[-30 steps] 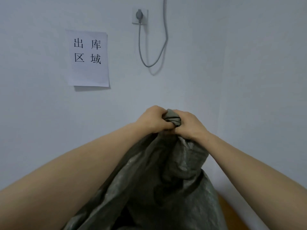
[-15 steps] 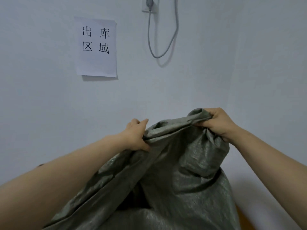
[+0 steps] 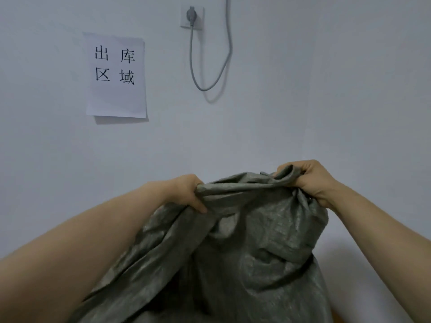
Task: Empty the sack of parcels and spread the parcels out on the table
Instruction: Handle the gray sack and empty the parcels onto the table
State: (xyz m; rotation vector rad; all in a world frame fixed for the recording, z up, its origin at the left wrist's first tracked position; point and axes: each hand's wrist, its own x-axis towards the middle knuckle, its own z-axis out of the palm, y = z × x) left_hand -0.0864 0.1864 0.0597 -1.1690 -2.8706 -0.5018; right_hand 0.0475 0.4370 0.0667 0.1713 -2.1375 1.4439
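Sack (image 3: pixel 256 252): grey-green woven, near centre, held up by its bunched top edge, which is stretched between the hands.
Left hand (image 3: pixel 184 192): fingers curled round the edge's left end.
Right hand (image 3: pixel 312 180): fingers clenched on the right end, slightly higher.
Parcels: none visible.
Step, as judged: emptying, with spreading not yet started.
Next move probably calls for a firm two-handed lift and shake.
Far wall: paper sign (image 3: pixel 116 75), socket (image 3: pixel 191 17).
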